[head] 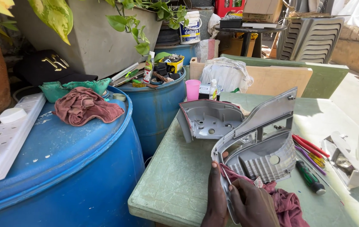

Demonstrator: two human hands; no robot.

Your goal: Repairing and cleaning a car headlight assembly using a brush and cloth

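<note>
The grey plastic housing (258, 145) stands tilted on edge just above the left hand (216, 197), its hollow inner side facing the camera. It is a moulded shell with a curved lower rim, a ribbed panel and a round hole inside, and a flat arm rising up and away to the right of both hands. The left hand grips its lower left rim, thumb against the edge. The maroon rag (282, 201) is bunched under the right hand (253, 205), pressed against the housing's bottom edge and spilling to the right of that hand onto the green counter (175, 180).
</note>
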